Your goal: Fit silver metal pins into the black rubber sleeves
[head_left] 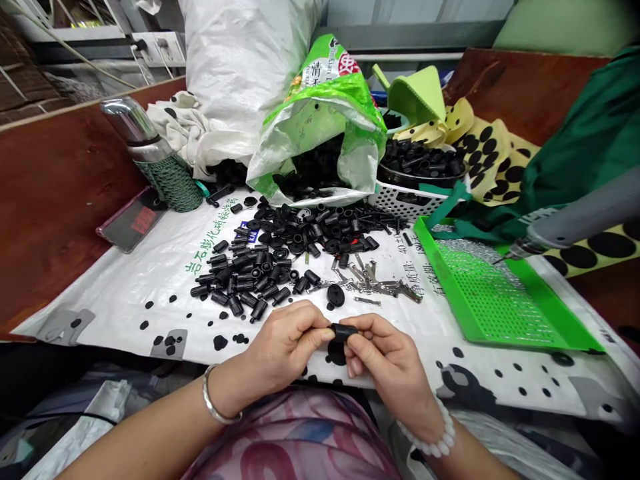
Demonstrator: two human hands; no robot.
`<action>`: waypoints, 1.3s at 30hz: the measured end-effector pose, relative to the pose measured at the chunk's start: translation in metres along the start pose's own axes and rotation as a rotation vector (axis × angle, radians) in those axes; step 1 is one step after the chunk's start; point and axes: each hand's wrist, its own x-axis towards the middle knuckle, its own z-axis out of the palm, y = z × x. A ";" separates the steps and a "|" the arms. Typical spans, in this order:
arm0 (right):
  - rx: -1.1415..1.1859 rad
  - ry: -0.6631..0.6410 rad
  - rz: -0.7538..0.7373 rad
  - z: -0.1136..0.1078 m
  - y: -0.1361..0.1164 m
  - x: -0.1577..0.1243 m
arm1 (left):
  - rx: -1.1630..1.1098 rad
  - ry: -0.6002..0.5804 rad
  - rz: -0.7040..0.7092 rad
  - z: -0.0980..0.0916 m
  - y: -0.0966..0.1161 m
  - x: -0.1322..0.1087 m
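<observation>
My left hand (285, 343) and my right hand (383, 353) meet at the near edge of the table, both pinched on one small black plastic part (344, 331) held between the fingertips. Just beyond them lies a heap of black plastic parts (280, 257) on a white printed sheet (150, 280). To the right of that heap is a scatter of small metal pieces (375, 280). One oval black piece (335, 295) lies alone near my hands.
A green and white bag (325, 120) spills black parts behind the heap. A white basket (415, 200) holds a bowl of black parts. A green perforated tray (495, 300) with screws sits right, a grey power screwdriver (575, 223) above it. A steel flask (150, 150) and a phone (131, 219) stand left.
</observation>
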 end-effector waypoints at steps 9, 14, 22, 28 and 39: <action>0.310 0.042 0.053 0.004 -0.002 0.009 | 0.030 0.012 0.017 -0.001 0.001 0.005; 0.298 -0.011 0.085 0.010 -0.006 0.010 | 0.032 0.047 0.055 0.000 0.003 0.004; 0.019 -0.016 0.041 -0.008 0.000 0.010 | 0.292 0.317 -0.017 -0.044 -0.015 -0.003; -0.131 -0.001 0.006 -0.022 -0.003 0.012 | 0.677 0.573 -0.351 -0.106 -0.071 -0.006; -0.787 0.112 -0.369 -0.040 -0.045 0.065 | 0.794 0.375 -0.574 -0.120 -0.085 -0.001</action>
